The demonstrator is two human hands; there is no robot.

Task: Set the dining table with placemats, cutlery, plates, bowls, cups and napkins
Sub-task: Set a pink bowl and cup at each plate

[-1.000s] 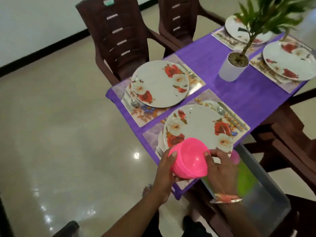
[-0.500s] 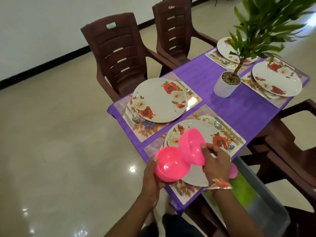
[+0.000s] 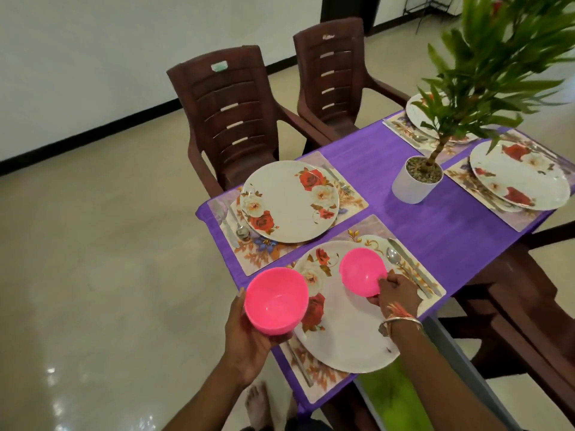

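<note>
Plastic, smooth and bright pink, is the material of both round bowls. The left hand (image 3: 249, 340) cups one pink bowl (image 3: 275, 301) from below, palm up, thumb on its side wall. This grip is closed round it, and the bowl is upright just off the edge of the tabletop (image 3: 435, 231). The right hand (image 3: 398, 293), wrist bent down (a thin bangle is on it), pinches the near rim of the second pink bowl (image 3: 362, 272). That bowl tilts toward the camera over the glossy flowered plate (image 3: 342, 340) on the nearest placemat (image 3: 367, 228). I cannot tell if it touches the plate. A steel spoon (image 3: 393, 256) and a knife (image 3: 413, 265) lie just right of the plate. The cutlery on the left side is partly hidden under the left hand.
</note>
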